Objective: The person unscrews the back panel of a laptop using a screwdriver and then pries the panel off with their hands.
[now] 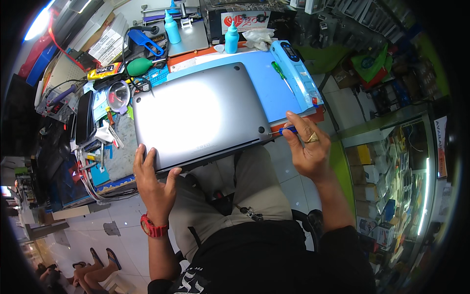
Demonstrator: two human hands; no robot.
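A grey laptop lies with its underside up and round dark feet at its corners. Light glares off its middle. My left hand, a red watch on the wrist, rests its fingertips on the near left corner, fingers spread and thumb stretched out. Between the thumb and fingers of my right hand, which wears a ring, is a small blue screwdriver. It lies nearly level, and its thin shaft points at the near right corner, beside the foot. Whether the tip touches a screw is too small to tell.
Under the laptop is a blue mat with a green screwdriver and a light-blue device. Blue bottles stand behind. Left lie a green air blower, a phone and cables. A glass display case stands right.
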